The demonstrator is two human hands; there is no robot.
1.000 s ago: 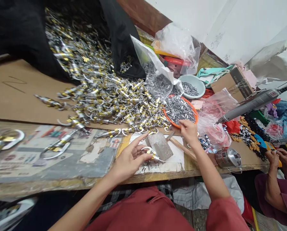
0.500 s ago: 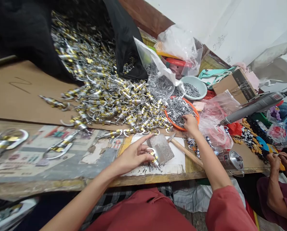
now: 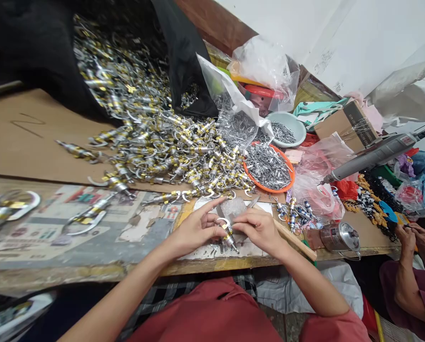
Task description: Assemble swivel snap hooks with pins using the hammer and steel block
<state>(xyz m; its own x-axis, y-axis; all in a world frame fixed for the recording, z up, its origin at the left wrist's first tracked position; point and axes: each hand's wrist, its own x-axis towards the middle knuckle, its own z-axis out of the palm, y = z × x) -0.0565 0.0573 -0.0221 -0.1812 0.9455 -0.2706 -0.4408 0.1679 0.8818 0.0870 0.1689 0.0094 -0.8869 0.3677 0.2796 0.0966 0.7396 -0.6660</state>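
Note:
My left hand [image 3: 196, 230] pinches a small silver-and-gold clasp [image 3: 226, 231] at the table's near edge, index finger stretched out. My right hand [image 3: 258, 228] has closed fingers right against the same clasp; what they pinch is too small to make out. Both hands rest over a grey metal block [image 3: 234, 209] on a white sheet. A wooden-handled hammer [image 3: 291, 237] lies just right of my right hand. An orange bowl [image 3: 288, 183] full of small silver pins stands behind the hands.
A big heap of silver-gold clasps [image 3: 151, 137] spills from a black bag [image 3: 37, 52] across brown cardboard. A pale bowl [image 3: 298, 124], plastic bags, a metal tin [image 3: 341, 236] and a grey power tool [image 3: 372, 154] crowd the right. Another person's hands [image 3: 412, 235] work at far right.
My right hand left the orange bowl of pins and came back to the clasp held in my left hand. The left hand stayed put.

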